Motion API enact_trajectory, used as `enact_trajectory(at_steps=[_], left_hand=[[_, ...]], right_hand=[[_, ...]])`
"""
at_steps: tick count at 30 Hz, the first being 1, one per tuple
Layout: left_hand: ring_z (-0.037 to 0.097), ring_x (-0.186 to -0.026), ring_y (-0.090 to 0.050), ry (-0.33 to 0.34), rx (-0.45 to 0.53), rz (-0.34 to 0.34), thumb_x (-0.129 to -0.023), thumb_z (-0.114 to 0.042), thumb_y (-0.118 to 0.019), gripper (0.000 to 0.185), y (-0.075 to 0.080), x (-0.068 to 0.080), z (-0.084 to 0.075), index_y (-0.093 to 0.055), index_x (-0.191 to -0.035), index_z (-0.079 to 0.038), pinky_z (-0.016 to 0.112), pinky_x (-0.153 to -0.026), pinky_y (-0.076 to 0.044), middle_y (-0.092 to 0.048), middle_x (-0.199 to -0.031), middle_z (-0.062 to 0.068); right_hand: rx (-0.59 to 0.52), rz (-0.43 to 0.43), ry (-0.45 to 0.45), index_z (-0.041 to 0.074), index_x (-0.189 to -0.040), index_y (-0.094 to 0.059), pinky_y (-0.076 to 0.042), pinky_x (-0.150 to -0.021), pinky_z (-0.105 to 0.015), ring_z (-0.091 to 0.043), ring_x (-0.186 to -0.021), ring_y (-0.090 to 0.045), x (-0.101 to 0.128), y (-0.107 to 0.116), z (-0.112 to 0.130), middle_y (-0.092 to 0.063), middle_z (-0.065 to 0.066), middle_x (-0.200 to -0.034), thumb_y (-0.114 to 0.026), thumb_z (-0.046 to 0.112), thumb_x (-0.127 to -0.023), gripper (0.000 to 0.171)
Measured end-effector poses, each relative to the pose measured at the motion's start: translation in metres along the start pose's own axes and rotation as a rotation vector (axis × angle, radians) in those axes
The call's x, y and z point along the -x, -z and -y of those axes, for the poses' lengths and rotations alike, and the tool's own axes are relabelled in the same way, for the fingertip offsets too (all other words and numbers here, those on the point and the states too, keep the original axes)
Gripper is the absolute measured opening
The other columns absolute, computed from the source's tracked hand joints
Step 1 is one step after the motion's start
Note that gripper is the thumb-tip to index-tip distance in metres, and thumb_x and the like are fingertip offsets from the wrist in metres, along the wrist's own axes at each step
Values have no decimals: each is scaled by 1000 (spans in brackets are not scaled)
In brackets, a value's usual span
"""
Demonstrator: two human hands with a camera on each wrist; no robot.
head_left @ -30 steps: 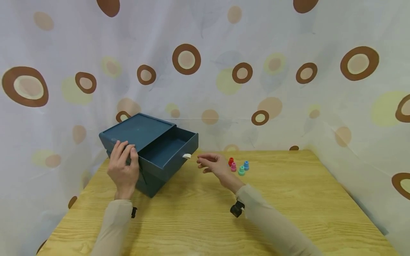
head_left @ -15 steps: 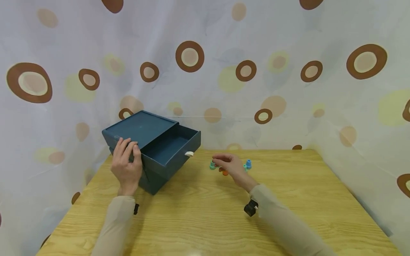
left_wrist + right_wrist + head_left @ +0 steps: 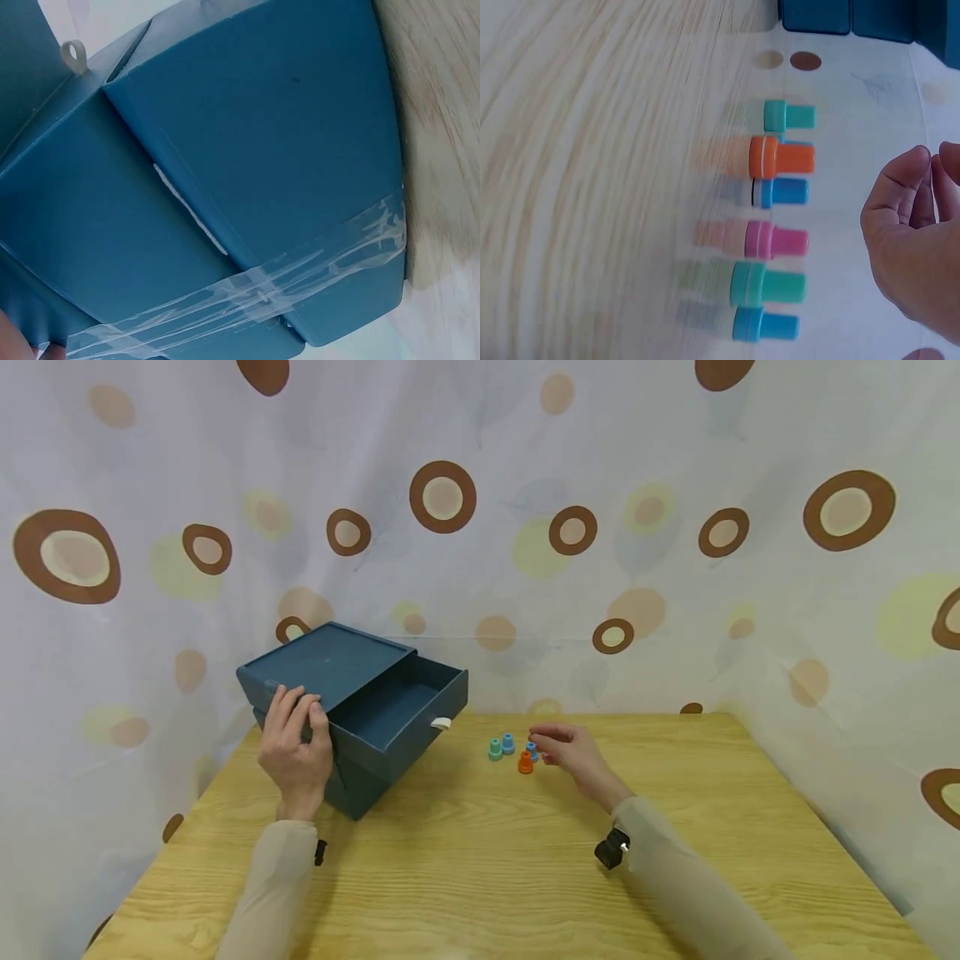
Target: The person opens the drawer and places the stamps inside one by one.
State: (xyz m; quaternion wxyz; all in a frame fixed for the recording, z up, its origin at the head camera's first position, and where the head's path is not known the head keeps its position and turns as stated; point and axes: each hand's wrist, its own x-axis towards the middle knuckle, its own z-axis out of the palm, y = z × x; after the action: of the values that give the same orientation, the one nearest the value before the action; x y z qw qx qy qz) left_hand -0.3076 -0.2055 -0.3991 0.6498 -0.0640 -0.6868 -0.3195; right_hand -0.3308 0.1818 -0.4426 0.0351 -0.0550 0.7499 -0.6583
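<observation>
My left hand point(image 3: 296, 764) grips the near top edge of a dark blue two-tier drawer box point(image 3: 330, 662), fingers bent over the rim. Its top drawer point(image 3: 420, 727) is pulled out, with a white pull tab point(image 3: 441, 724) on the front. To the right, my right hand point(image 3: 581, 760) hovers with thumb and fingers drawn close, nothing visible between them. Small stepped plastic stamps, narrow end up, stand beneath and beside it: teal point(image 3: 495, 750), light blue point(image 3: 507, 744) and orange point(image 3: 526, 763). In the right wrist view a pink stamp point(image 3: 780, 240) and a green stamp point(image 3: 771, 283) also show.
Clear tape point(image 3: 262, 292) wraps the side of the drawer box. The wooden table point(image 3: 465, 877) stretches in front, and a patterned cloth point(image 3: 480, 577) hangs along its back and sides. A further blue stamp point(image 3: 769, 325) stands at the row's end in the right wrist view.
My right hand has moved right, away from the drawer front and over the stamps, uncovering the teal, light blue and orange ones. My left hand stays on the box; the drawer is unchanged.
</observation>
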Motion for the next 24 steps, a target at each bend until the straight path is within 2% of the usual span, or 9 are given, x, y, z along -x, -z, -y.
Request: enact_trajectory(at_steps=[3,5,8,10,13,16,20,24], left_hand=[[35,-116,-64,-5,8,-23,-92,-26,-53,32,-2,0,-1,-77,-92,-4,45,-106,-46,-74,-106,16],[35,-115,-65,-3,9,-35,-92,-27,-53,32,-3,1,-1,-77,-92,-4,45,-106,-47,-74,-106,16],[35,-115,-65,3,10,-42,-92,-27,-53,33,-4,1,0,-77,-92,-5,45,-107,-46,-74,-106,15],[34,-116,-64,0,4,-34,-93,-27,-53,33,-4,0,1,-77,-92,-5,44,-107,-46,-74,-106,15],[34,-116,-64,-6,3,-27,-93,-27,-53,33,-4,-1,2,-77,-92,-4,44,-107,-46,-74,-106,15],[34,-116,-64,-8,-2,-30,-93,-28,-52,34,-4,-2,2,-77,-92,-4,43,-107,-46,-74,-106,15],[34,-116,-64,-7,-10,-24,-94,-27,-52,34,-3,-1,2,-77,-92,-4,43,-107,-46,-73,-107,16],[33,-117,-64,8,-18,-24,-93,-27,-52,33,-2,2,2,-77,-93,-5,43,-107,-46,-73,-108,15]], right_hand=[[-7,-5,-6,-1,-131,-59,-55,-92,-37,-14,-98,-65,0,13,-4,-68,-4,-116,-62,24,-96,43],[-9,-12,-10,-1,-132,-58,-55,-92,-38,-20,-105,-64,0,20,-6,-67,-10,-121,-61,25,-97,44],[-4,-27,-17,0,-132,-58,-55,-89,-35,-21,-106,-62,-1,31,-7,-65,-10,-124,-62,26,-96,45],[-3,-40,-20,1,-132,-59,-56,-89,-33,-19,-104,-61,-3,37,-8,-61,-14,-131,-61,26,-96,43],[-11,-59,-26,2,-132,-59,-56,-89,-31,-8,-97,-60,-3,45,-9,-61,-12,-130,-62,26,-96,44],[-9,-59,-33,2,-135,-57,-55,-92,-33,-5,-98,-60,-4,51,-9,-62,-5,-126,-61,28,-96,46],[8,-70,-49,4,-137,-55,-54,-94,-32,-10,-108,-59,-3,60,-13,-61,3,-122,-60,28,-97,48],[19,-92,-67,5,-137,-56,-54,-90,-28,-19,-115,-57,-4,67,-17,-60,0,-125,-60,26,-97,45]])
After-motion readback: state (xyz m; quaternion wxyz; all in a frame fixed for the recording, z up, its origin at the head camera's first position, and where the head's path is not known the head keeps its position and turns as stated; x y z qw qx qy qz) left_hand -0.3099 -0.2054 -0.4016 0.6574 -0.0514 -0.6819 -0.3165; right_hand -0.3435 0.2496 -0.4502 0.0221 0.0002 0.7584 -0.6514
